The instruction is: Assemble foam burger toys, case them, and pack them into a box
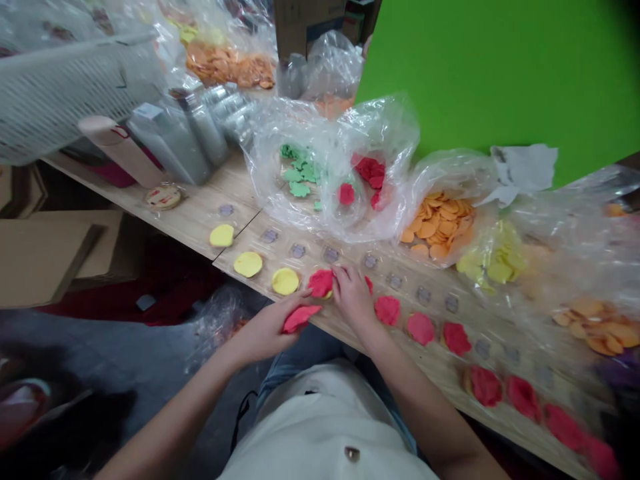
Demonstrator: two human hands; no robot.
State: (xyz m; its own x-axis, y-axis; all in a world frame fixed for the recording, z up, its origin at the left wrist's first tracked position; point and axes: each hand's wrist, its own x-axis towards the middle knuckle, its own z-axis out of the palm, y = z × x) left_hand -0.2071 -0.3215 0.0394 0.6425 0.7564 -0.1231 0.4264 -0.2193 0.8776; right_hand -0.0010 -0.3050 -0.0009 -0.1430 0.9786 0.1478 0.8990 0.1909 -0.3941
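Closest to the wearer, at the near edge of the bench [200, 215], the left hand [267, 331] pinches a loose red piece [300, 317] between thumb and fingers. The piece is flat, soft-looking and ragged-edged, and its long axis slants up to the right along the bench edge. Just beyond it and to its right, the right hand [354, 297] lies palm down and nearly flat, gripping nothing, its fingertips touching a placed red piece [321, 282] on the bench. Yellow discs [285, 281] continue the row to the left, and more red pieces [421, 328] run to the right. Farther back, a clear bag [330, 213] holds green and red shapes, and a second bag [453, 175] holds orange ones.
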